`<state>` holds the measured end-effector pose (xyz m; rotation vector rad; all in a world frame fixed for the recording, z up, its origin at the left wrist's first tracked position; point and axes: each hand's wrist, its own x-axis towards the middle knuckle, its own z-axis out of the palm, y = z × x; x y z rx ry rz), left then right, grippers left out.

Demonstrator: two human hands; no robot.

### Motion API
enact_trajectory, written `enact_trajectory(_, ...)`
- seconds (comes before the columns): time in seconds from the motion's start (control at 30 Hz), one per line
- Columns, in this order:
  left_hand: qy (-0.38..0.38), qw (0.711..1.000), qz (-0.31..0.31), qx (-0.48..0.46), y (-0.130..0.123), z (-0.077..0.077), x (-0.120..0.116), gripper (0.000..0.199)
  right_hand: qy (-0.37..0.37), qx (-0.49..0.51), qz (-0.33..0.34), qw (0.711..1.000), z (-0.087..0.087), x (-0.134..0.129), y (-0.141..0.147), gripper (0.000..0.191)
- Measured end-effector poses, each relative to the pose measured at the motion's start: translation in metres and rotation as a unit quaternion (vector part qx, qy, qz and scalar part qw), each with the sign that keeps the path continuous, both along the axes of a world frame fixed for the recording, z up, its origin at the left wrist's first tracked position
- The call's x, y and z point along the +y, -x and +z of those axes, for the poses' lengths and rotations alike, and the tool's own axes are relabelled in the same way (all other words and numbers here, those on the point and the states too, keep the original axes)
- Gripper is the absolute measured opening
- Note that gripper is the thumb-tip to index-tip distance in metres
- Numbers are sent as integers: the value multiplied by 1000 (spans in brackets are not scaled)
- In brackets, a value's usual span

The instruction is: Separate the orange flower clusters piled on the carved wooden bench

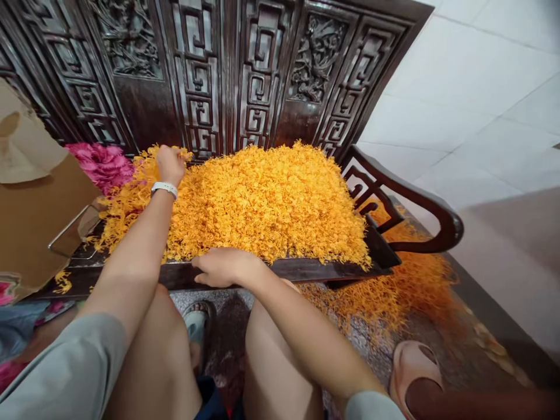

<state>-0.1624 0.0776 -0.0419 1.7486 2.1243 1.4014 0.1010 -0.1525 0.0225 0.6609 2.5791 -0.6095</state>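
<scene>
A wide heap of yellow artificial flower pieces (271,198) with frilly, thread-like petals covers the seat of a dark carved wooden bench (297,269). My left hand (170,165), with a white band on its wrist, reaches over the left end of the heap. Its fingers are closed, and yellow petals show beside the fingertips. My right hand (216,267) lies at the bench's front edge against the near side of the heap, fingers loosely bent and a little apart, with nothing visible in them.
Pink artificial flowers (102,166) lie behind the left end. A cardboard box (44,216) stands far left beside a bent metal wire frame (72,227). The curved armrest (420,204) bounds the right. Orange strands (394,286) cover the floor near another person's foot (417,373).
</scene>
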Motion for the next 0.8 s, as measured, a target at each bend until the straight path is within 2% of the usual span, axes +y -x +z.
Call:
enact_trajectory(0.03,-34,999,27,-28,2,12,5,31,2,7,1,1000,0,5,-3,46)
enact_trajectory(0.1,-112,990,39,-78,-1,37,12,27,1,18,-2,1000,-4,16,-6,45)
enact_trajectory(0.17,-176,978,16,-110,-8,59,17,25,-9,33,-11,999,-9,25,-5,44)
enact_trajectory(0.23,-222,965,-9,-140,-20,73,20,26,-23,59,-21,998,-13,32,-1,42)
enact_trajectory(0.33,-241,947,-67,-200,-40,82,22,32,-45,117,-52,991,-19,40,4,39)
enact_trajectory(0.43,-189,931,-149,-276,-59,80,20,37,-49,204,-131,969,-24,49,6,35)
enact_trajectory(0.5,-143,919,-206,-303,-69,77,16,39,-37,271,-200,941,-28,57,6,30)
enact_trajectory(0.57,-103,913,-255,-301,-76,75,10,44,-18,338,-276,900,-34,67,6,26)
enact_trajectory(0.63,-67,909,-302,-278,-83,75,2,49,4,408,-358,840,-40,77,7,28)
enact_trajectory(0.73,-15,898,-378,-223,-92,78,-13,55,56,528,-460,712,-46,91,7,44)
enact_trajectory(0.8,38,878,-442,-177,-98,81,-23,54,95,595,-497,625,-46,98,5,55)
